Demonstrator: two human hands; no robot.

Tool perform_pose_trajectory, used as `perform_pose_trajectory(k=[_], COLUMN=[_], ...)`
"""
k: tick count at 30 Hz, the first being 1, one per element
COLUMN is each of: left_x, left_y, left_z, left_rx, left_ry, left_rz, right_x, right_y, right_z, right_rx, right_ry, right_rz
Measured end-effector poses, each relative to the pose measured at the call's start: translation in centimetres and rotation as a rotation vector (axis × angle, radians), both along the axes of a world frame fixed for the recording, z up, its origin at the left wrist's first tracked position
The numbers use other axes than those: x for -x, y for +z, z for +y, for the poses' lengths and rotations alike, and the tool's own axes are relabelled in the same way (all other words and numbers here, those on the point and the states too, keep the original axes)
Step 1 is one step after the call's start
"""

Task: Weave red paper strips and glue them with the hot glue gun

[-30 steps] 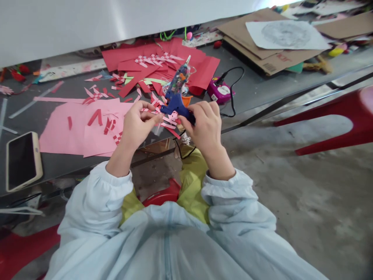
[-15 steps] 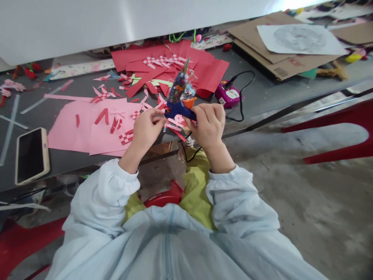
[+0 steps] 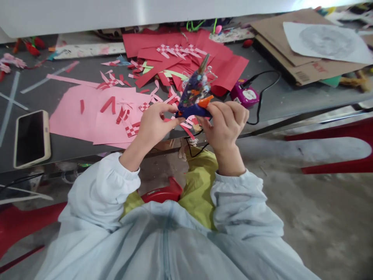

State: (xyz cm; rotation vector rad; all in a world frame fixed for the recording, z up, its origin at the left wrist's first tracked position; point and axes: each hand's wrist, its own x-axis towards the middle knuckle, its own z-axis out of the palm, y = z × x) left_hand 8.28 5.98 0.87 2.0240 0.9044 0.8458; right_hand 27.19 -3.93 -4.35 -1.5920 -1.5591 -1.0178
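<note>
A blue hot glue gun point(image 3: 189, 95) with an orange trigger is held over the table's front edge, its metal nozzle pointing up and away to the right. Bits of mixed colour coat its barrel. My right hand point(image 3: 225, 124) is closed round the handle, thumb beneath. At the gun's rear end, the thumb and forefinger of my left hand point(image 3: 154, 122) sit on either side of it in a loose pinch. Whether a glue stick is between those fingers is not visible. Below and behind the gun lie woven red-and-pink paper pieces point(image 3: 132, 130) and cut strips.
Pink sheets point(image 3: 72, 116) and red sheets point(image 3: 230, 72) cover the middle of the table point(image 3: 67, 149). A phone point(image 3: 31, 138) lies at left. A purple box point(image 3: 244, 93) with a black cord stands at right, near cardboard point(image 3: 279, 50). A red stool point(image 3: 344, 124) is on the floor.
Both hands and the glue gun have shifted slightly right relative to the table. The gun has tilted further right, and my left thumb and forefinger have spread somewhat. The camera view has shifted too.
</note>
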Motion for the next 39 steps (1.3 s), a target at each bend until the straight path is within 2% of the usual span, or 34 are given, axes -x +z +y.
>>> perform_pose_trajectory(k=[7,18,24,31,39], left_x=[0.1,0.3,0.1,-0.1,-0.1], left_y=[-0.5,-0.8,-1.0,-0.9,-1.3], left_z=[0.1,0.5,0.5,0.4,0.8], left_rx=[-0.079,-0.136,-0.134,-0.113,-0.119], left_ry=[-0.045,-0.077,-0.093,-0.091,-0.097], left_rz=[0.026,0.071,0.045,0.078,0.062], right_x=[-0.2,-0.1,0.1,-0.1,0.0], right_y=[-0.1,-0.7,-0.4,-0.5,-0.2], right_z=[-0.3,-0.1,-0.1,-0.3,-0.2], right_rx=[0.156,0.146,0.114,0.215,0.130], right_ry=[-0.026,-0.048,-0.040,-0.064,-0.015], right_rz=[0.096,0.020,-0.009,0.063,-0.007])
